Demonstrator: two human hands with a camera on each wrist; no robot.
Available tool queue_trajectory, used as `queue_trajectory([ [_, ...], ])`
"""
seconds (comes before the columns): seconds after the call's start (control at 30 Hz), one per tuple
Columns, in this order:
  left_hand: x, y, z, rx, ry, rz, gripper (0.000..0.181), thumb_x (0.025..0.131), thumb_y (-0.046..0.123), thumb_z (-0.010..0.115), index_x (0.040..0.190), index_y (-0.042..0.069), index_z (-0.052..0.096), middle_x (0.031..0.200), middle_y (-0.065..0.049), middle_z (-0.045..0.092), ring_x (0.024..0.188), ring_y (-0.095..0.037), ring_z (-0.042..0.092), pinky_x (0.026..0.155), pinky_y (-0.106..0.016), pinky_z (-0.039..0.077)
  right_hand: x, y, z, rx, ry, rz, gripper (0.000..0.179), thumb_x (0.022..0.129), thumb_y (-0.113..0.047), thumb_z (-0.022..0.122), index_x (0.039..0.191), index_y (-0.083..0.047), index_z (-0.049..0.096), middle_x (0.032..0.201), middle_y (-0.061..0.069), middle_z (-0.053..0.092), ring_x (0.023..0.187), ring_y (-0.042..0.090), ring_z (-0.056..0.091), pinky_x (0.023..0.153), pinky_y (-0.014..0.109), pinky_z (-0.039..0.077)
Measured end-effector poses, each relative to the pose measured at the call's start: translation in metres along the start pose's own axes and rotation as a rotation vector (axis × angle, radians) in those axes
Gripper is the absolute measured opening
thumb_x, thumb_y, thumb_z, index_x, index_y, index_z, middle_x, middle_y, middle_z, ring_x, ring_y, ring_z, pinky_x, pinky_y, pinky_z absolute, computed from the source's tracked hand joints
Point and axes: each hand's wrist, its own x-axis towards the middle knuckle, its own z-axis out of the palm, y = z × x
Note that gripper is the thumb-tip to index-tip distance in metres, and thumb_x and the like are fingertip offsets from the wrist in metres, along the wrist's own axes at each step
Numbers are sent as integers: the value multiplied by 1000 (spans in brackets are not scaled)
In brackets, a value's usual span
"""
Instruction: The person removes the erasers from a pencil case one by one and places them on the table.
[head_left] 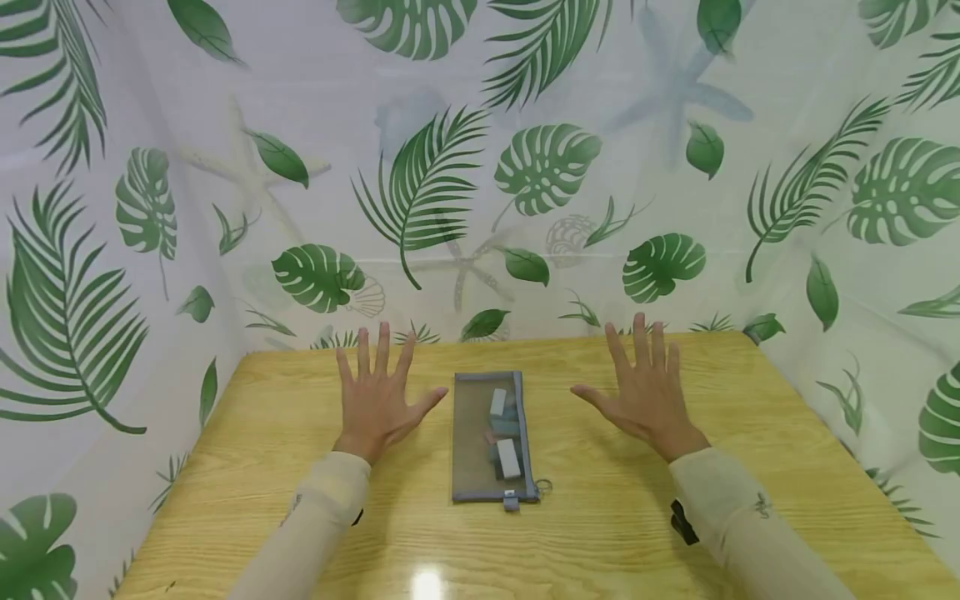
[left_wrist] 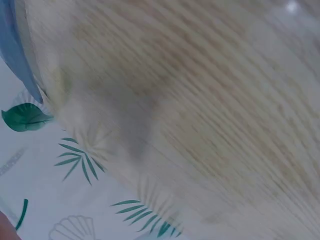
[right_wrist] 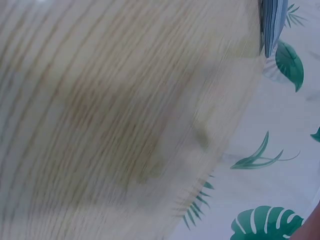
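Observation:
A flat, see-through mesh zipper pouch (head_left: 474, 437) with grey-blue edging lies on the wooden table between both hands. Inside it show two whitish blocks, perhaps erasers, and some bluish and pinkish pieces that are hard to make out. To its left, my left hand (head_left: 381, 406) is spread with straight fingers, its thumb near the pouch but apart from it. My right hand (head_left: 647, 398) is spread likewise on the other side, farther off. Neither hand holds anything. Each wrist view catches just an edge of the pouch (left_wrist: 17, 50) (right_wrist: 272, 27) and a sliver of skin.
The wooden table (head_left: 300, 533) ends at the back against a white curtain (head_left: 315, 208) printed with green leaves, which also hangs along both sides. A metal ring (head_left: 543, 485) sits at the pouch's near right corner, beside a small fabric tab (head_left: 511, 503).

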Motion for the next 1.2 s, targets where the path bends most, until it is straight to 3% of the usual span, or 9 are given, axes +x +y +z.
queue_trajectory([
  [0.27, -10, 22, -9, -95, -103, 75, 90, 81, 80, 33, 152, 28, 19, 157, -11, 14, 143, -37, 5, 112, -57, 7, -5, -20, -10, 113, 20, -21, 100, 77, -70, 59, 151, -11, 26, 153, 25, 13, 139, 46, 6, 103, 68, 14],
  [0.47, -16, 42, -16, -147, -108, 195, 82, 85, 74, 37, 147, 21, 37, 152, -11, 29, 139, -35, 22, 111, -52, 20, -10, -33, -14, 209, -18, -10, 95, 80, -65, 61, 149, -10, 28, 154, 21, 15, 139, 45, 12, 105, 64, 17],
  [0.7, -20, 65, -18, -250, -82, 365, 73, 88, 65, 45, 144, 19, 41, 150, -9, 33, 136, -33, 30, 106, -48, 32, -22, -47, -15, 349, -81, -12, 85, 82, -60, 62, 145, -8, 36, 152, 17, 23, 135, 42, 23, 100, 63, 27],
  [0.8, -21, 74, -18, -302, -72, 436, 68, 89, 57, 51, 143, 17, 44, 147, -10, 38, 134, -33, 35, 104, -48, 35, -28, -50, -12, 432, -97, -52, 77, 84, -48, 67, 145, -12, 37, 153, 13, 22, 136, 39, 24, 97, 62, 32],
  [0.93, -26, 82, -18, -299, -76, 514, 64, 89, 52, 53, 140, 14, 48, 143, -11, 43, 130, -32, 41, 101, -47, 39, -35, -54, -6, 521, -92, -152, 67, 84, -30, 73, 142, -12, 43, 150, 9, 28, 134, 34, 30, 96, 57, 37],
  [1.07, -31, 89, -16, -263, -130, 569, 60, 92, 51, 52, 136, 11, 52, 143, -10, 44, 131, -31, 40, 103, -43, 38, -40, -58, -1, 606, -80, -231, 56, 83, -18, 75, 133, -9, 53, 142, 9, 39, 129, 29, 39, 95, 50, 42],
  [1.2, -35, 97, -13, -256, -213, 616, 57, 95, 48, 50, 135, 8, 53, 143, -11, 43, 133, -30, 37, 105, -41, 36, -46, -63, 2, 682, -100, -276, 45, 81, -11, 76, 123, -5, 60, 132, 9, 49, 119, 26, 49, 85, 43, 50],
])
